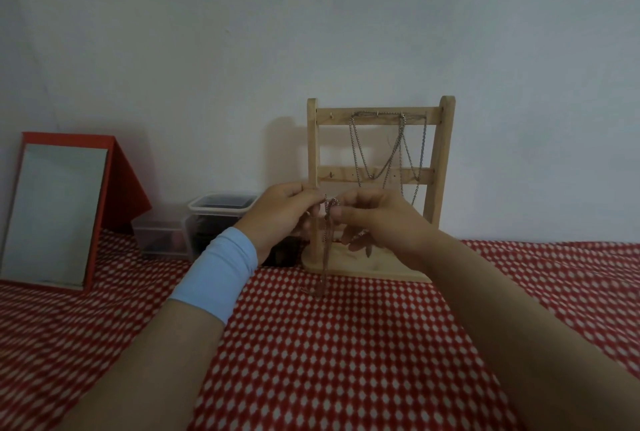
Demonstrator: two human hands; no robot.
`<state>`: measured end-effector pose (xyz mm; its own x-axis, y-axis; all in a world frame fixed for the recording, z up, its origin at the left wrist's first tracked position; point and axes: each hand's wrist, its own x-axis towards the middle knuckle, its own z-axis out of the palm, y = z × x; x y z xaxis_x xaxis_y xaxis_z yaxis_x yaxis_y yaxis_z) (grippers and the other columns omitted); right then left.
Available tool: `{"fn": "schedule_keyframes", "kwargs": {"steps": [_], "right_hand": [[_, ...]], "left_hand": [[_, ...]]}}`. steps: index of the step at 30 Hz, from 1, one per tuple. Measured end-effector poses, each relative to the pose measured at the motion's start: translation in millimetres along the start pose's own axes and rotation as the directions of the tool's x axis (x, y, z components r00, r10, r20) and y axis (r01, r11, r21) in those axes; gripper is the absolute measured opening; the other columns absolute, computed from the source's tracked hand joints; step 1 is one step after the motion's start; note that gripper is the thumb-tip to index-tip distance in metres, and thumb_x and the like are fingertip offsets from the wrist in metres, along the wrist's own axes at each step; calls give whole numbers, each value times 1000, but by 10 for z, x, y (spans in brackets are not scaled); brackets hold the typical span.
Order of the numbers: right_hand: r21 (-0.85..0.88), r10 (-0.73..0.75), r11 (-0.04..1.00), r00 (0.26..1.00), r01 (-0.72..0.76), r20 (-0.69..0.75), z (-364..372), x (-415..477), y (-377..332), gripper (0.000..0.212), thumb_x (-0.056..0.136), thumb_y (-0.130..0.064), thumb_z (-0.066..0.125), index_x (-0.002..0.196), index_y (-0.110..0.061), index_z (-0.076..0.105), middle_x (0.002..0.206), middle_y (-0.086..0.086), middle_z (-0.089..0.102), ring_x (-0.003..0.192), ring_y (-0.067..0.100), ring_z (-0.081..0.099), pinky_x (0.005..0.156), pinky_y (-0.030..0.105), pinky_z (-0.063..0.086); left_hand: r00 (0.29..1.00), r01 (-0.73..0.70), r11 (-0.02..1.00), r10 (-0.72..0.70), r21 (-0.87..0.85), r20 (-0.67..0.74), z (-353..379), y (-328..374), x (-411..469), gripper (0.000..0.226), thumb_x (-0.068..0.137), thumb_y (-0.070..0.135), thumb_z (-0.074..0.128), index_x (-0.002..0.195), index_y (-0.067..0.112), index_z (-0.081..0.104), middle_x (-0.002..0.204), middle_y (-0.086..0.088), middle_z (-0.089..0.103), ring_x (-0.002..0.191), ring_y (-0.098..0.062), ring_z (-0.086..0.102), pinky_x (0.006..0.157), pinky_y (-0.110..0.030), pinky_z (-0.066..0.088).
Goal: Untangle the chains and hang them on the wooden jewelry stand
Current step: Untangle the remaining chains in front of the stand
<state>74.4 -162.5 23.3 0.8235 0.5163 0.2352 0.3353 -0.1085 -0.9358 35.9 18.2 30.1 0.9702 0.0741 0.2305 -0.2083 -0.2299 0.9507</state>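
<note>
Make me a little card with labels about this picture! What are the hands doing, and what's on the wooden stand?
left hand: pinches the top of the reddish chain
right hand: pinches the same chain beside it
reddish chain: hangs down, its end on the dotted cloth
wooden stand: upright behind the hands
silver chains: hang from the stand's top bar
also there: mirror, clear boxes

Red-framed mirror [55, 216] — clear plastic boxes [194, 226] beside it

Wooden stand [441, 167] ahead (containers [221, 211] left)
</note>
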Motion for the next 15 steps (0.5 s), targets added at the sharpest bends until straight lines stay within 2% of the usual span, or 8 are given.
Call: {"fn": "schedule_keyframes", "kwargs": {"steps": [2, 4, 7, 11, 15], "right_hand": [[-17, -2, 1000, 999, 3, 51, -2, -11, -1, 11, 98, -14, 66, 99, -4, 71, 87, 7, 70, 67, 19, 66, 66, 34, 57], [-39, 7, 999, 995, -3, 95, 3, -24, -6, 14, 101, -15, 61, 91, -10, 70, 84, 8, 69, 64, 20, 65, 63, 32, 56], [-70, 15, 998, 996, -9, 85, 6, -33, -13, 21, 103, -16, 57, 86, -12, 68, 82, 8, 69, 60, 20, 65, 54, 24, 53], [-160, 31, 987, 999, -28, 20, 25, 5, 22, 26, 105, -17, 54, 86, -10, 70, 73, 2, 69, 56, 17, 64, 55, 26, 54], [-343, 32, 939, 999, -29, 4, 59, 30, 55, 25, 105, -24, 54, 91, -13, 72, 73, -3, 69, 57, 13, 63, 61, 29, 55]], "left_hand": [[1000, -14, 999, 15, 52, -24, 8, -6, 11, 21, 96, 24, 57, 81, 13, 67, 71, -1, 65, 64, -13, 64, 83, -43, 59], [999, -37, 992, 41, 119, -33, 29, -14, 15, 16, 95, 25, 58, 91, 14, 69, 86, -4, 72, 83, -20, 70, 86, -42, 59], [999, -34, 997, 34, 64, 8, 35, -22, -3, 13, 95, 26, 61, 105, 21, 67, 103, -5, 72, 96, -21, 70, 89, -42, 58], [997, -59, 977, 47, 206, 64, -24, -56, -13, 11, 87, 20, 72, 97, 23, 74, 92, -1, 76, 91, -17, 72, 85, -35, 59], [997, -69, 916, 49, 394, 61, -48, -48, -9, 10, 92, 23, 65, 89, 28, 73, 87, 6, 73, 85, -11, 68, 73, -25, 57]]}}
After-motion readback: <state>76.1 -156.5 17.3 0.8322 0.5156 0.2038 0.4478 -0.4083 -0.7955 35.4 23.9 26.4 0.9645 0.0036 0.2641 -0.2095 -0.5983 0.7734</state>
